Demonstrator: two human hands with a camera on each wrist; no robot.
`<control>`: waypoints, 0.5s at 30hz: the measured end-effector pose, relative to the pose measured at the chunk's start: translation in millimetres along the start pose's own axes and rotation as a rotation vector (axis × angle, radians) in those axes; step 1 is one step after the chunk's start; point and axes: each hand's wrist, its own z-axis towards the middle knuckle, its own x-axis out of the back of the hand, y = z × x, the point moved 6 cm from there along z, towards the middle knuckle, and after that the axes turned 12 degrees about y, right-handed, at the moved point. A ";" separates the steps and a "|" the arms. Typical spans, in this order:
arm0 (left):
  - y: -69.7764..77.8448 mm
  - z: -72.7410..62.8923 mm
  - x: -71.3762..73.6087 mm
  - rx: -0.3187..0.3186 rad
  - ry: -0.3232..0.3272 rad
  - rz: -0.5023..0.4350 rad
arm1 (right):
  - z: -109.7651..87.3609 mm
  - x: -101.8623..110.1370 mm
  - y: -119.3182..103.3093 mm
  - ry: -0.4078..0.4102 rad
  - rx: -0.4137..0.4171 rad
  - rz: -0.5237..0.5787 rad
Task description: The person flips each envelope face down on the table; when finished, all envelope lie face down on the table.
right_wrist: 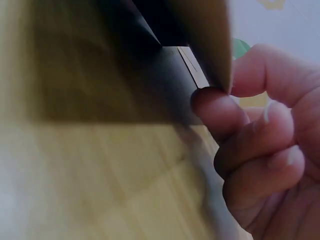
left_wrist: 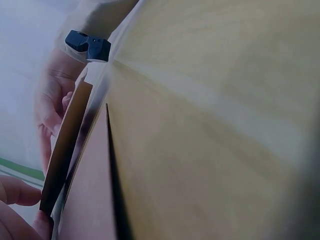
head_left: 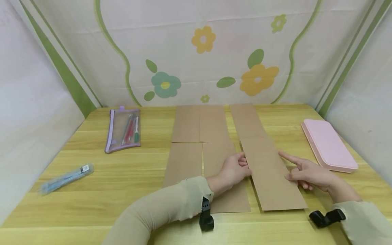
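Observation:
A brown cardboard rectangle (head_left: 274, 180) is held between my two hands, its near end raised above the table. My left hand (head_left: 233, 170) pinches its left edge between thumb and fingers. On the opposite edge, my right hand (head_left: 313, 175) grips with the thumb on top and fingers curled beneath, the index finger stretched along the side. The right wrist view shows the cardboard (right_wrist: 212, 45) between the right hand's (right_wrist: 270, 145) digits. Another cardboard piece (head_left: 247, 117) lies beyond the held one, partly overlapped by it. Under my left forearm is a flat cardboard piece (head_left: 229, 200).
More flat cardboard pieces lie left of the hands: two far ones (head_left: 186, 124) (head_left: 213, 124) and a near one (head_left: 183, 160). A mesh pencil pouch (head_left: 122, 131) and a clear-wrapped blue item (head_left: 65, 178) are at left. A pink case (head_left: 330, 144) sits at right, close to my right hand.

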 end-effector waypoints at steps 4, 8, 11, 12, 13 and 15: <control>-1.2 -0.5 -1.0 0.013 0.001 0.015 | 0.1 -0.5 2.0 0.013 -0.022 -0.036; -0.8 -1.0 -1.8 0.003 -0.001 0.055 | 0.1 -0.7 2.0 0.015 -0.002 -0.043; -0.1 -1.7 -1.6 -0.003 -0.004 0.081 | 0.5 -0.7 3.1 0.014 -0.010 -0.054; -0.4 -2.0 -1.5 0.003 -0.003 0.082 | 0.6 -0.7 3.3 0.014 -0.012 -0.058; -0.4 -2.4 -1.3 0.008 -0.003 0.080 | 0.8 -0.7 3.6 0.014 -0.015 -0.061; -0.2 -3.5 -0.9 0.013 -0.004 0.085 | 1.1 -0.5 3.8 0.015 -0.019 -0.067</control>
